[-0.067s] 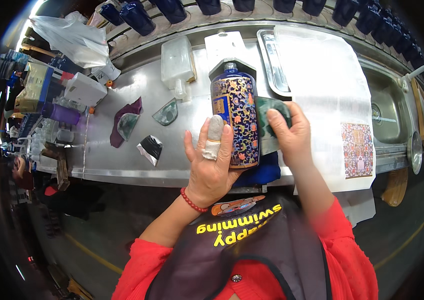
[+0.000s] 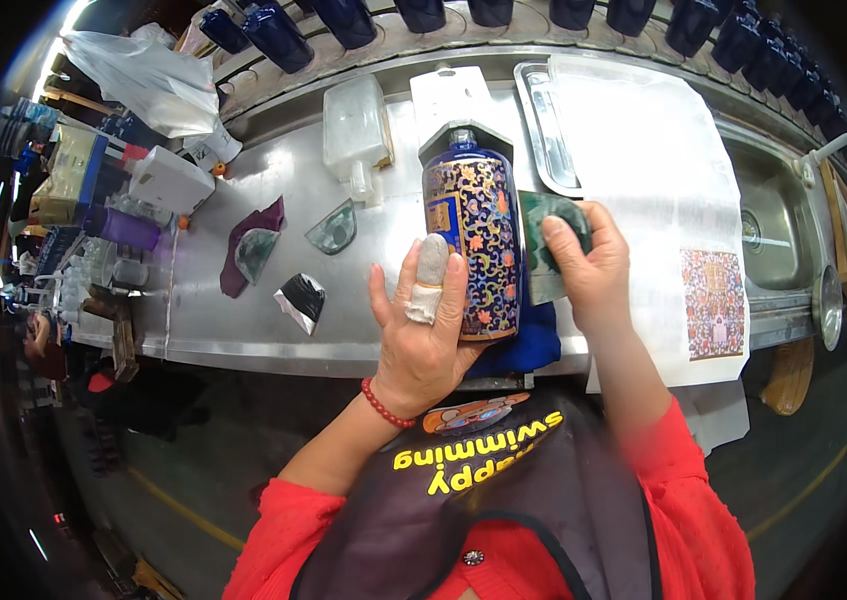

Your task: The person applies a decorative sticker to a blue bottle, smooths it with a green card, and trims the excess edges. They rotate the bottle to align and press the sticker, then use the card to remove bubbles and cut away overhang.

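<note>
A dark blue bottle with a colourful floral pattern lies neck away from me, its neck by a grey holder. My left hand holds its lower left side, thumb tucked under the base. One finger wears a grey cover with white wrap at its bottom. In my right hand, thumb on top, is a flat green marbled scraper, just off the bottle's right side. Left of the bottle lie a half-round green scraper, another one on a purple scrap, and a black-and-silver piece.
White sheets with one floral print cover the right of the steel table, beside a metal tray and a sink. A clear bottle lies at the back. Blue bottles line a conveyor beyond. Blue cloth sits at the front edge.
My right hand and the green scraper have shifted slightly right, away from the bottle's side. The left hand keeps its hold on the bottle.
</note>
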A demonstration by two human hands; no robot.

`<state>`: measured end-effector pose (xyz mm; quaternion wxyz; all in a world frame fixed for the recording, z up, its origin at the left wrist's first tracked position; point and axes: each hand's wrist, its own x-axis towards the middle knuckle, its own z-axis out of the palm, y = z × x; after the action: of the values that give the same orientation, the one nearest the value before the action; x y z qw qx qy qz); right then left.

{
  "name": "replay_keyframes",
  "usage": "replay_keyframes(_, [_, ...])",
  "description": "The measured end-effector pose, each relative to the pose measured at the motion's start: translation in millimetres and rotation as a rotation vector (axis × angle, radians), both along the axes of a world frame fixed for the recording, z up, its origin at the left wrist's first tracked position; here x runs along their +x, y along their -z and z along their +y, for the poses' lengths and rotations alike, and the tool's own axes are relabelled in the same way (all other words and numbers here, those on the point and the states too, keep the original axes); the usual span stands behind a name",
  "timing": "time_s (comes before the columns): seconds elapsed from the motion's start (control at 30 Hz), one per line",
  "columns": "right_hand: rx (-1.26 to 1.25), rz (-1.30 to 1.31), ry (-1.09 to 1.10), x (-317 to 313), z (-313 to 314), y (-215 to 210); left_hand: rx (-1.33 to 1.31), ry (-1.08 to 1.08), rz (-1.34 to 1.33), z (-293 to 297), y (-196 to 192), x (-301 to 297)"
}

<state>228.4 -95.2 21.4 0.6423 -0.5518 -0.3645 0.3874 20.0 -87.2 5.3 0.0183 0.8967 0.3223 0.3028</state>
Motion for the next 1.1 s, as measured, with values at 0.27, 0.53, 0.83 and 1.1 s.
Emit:
replay_keyframes(0.27, [0.001,-0.504,-0.052,-2.9,34.2,-31.7,-0.022,0.004,-0.033,1.3,4.3,0.8])
replay_keyframes(0.53, [0.140,-0.297,-0.159,2.4,34.3,-19.1,-0.076,0.050,-0.037,9.9,5.7,-3.0])
replay_keyframes(0.83, [0.009,0.113,-0.171,7.3,43.0,-4.1,-0.172,0.198,-0.096,32.0,3.6,-17.4])
replay_keyframes(1.1, [0.076,0.297,-0.006,12.8,17.2,9.7,-0.041,0.288,0.122,93.8,-28.1,-10.0])
